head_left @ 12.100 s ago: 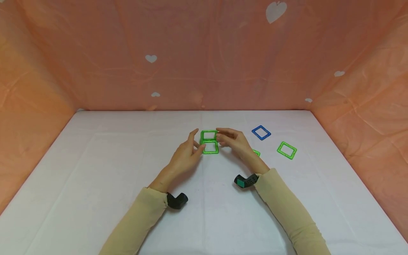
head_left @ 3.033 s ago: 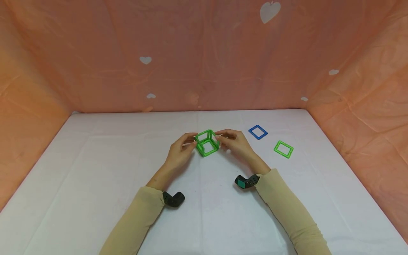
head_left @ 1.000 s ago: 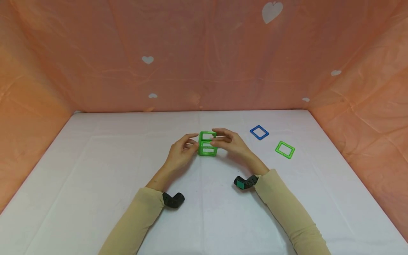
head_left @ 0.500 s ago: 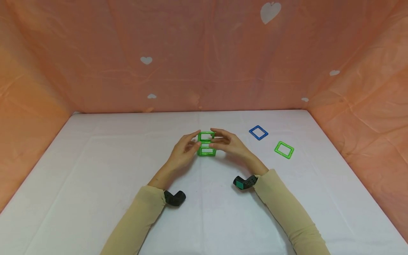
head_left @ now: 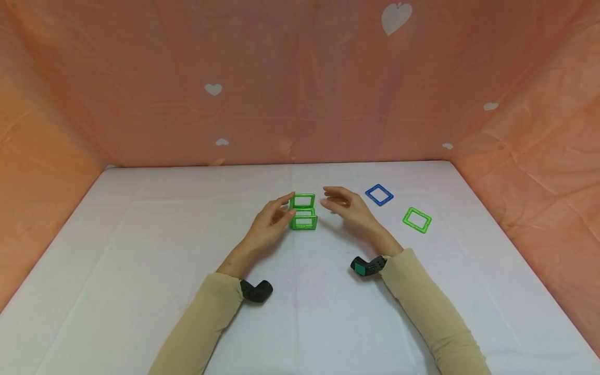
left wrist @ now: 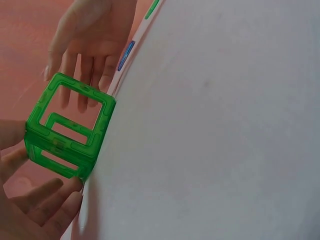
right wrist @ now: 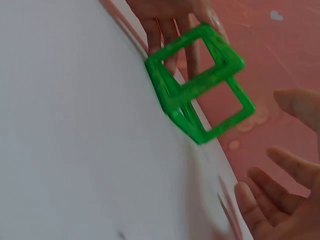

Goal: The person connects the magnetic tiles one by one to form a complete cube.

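Several green square magnetic tiles, joined into a box-like frame (head_left: 304, 227), stand on the white table with one panel in front and one behind. My left hand (head_left: 267, 226) holds this frame by its left side, the index finger at the back panel's top corner and the thumb at the front one. In the left wrist view, the left fingertips (left wrist: 75, 186) meet a corner of the green frame (left wrist: 56, 143). My right hand (head_left: 353, 213) is apart from it to the right, fingers loosely bent and nothing in them. The right wrist view shows the frame's right side without a panel.
A loose blue square tile (head_left: 372, 199) lies flat at the back right, beyond the right hand. Nearer and further right lies a loose green tile (head_left: 414, 226). An orange curtain (head_left: 300, 104) with pale hearts encloses the table (head_left: 300, 323) at the back and sides.
Earlier flat green tiles now form the standing frame, and the one by the right wrist is gone from there. The frame has been turned square-on. Just now my right hand lets go, moving right.
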`<state>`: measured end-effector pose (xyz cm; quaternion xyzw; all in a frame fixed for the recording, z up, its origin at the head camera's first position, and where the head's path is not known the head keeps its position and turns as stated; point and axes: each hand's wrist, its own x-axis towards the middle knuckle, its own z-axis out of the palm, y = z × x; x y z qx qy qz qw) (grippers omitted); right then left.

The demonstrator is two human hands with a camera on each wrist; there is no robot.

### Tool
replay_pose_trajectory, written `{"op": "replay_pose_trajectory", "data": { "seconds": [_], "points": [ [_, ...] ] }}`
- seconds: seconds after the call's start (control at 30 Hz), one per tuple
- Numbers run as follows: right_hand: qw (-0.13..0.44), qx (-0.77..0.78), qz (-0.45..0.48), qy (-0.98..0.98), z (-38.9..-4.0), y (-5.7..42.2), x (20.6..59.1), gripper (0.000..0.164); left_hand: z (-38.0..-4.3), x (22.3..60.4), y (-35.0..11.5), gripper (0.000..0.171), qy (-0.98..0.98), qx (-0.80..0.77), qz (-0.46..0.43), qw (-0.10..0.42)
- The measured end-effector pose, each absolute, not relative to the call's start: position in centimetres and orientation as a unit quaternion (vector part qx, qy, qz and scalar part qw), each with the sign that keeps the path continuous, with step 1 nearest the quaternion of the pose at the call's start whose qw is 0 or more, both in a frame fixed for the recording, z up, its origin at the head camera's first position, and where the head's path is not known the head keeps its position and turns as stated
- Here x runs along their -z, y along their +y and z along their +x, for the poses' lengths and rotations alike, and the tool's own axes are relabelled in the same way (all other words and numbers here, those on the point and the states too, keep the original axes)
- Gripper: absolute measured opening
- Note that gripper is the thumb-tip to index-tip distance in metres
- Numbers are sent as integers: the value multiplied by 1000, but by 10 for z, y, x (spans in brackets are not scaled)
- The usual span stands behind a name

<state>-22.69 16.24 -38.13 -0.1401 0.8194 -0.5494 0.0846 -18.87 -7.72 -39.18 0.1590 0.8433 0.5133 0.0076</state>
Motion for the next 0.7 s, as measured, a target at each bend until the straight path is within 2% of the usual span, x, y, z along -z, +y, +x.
{"op": "replay_pose_trajectory", "data": {
  "seconds": [0.7],
  "points": [
    [-58,518,15,853,-241,206,378,52,-189,394,-79,51,836,-522,167,24]
  ]
}}
